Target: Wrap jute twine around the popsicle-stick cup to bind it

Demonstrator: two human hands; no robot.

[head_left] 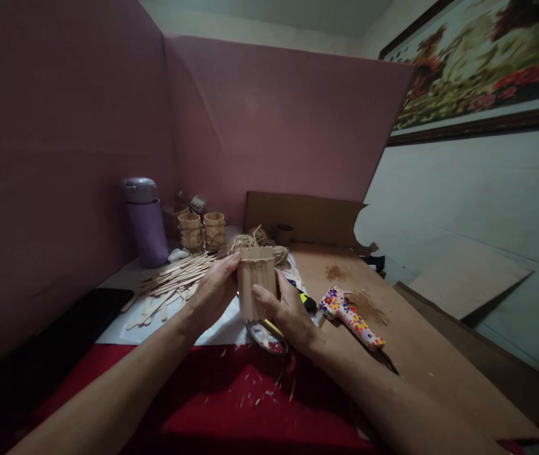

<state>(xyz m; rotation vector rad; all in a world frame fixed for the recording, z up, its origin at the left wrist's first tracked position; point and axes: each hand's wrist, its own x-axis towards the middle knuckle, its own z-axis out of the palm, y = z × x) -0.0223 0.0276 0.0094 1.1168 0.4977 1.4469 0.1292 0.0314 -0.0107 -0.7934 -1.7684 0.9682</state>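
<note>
Between my two hands I hold a small cup made of upright wooden craft sticks point(253, 291), with a strand of twine round it near the top. My left hand point(217, 287) is closed on its left side, the fingers partly hidden behind it. My right hand point(292, 313) grips the right side, thumb pressed on the front. Just beneath the cup lie scissors point(276, 349), partly covered by it and my right hand. Behind the cup are balls of twine point(243, 242). Loose craft sticks point(174, 281) lie in a heap by my left hand.
A purple flask point(148, 230) and two finished-looking stick cups point(215, 232) stand at the back left. To the right, a flower-patterned glue gun point(352, 319) lies on a brown board point(421, 360). Scraps litter the red cloth point(231, 392). A cardboard flap point(307, 215) stands behind.
</note>
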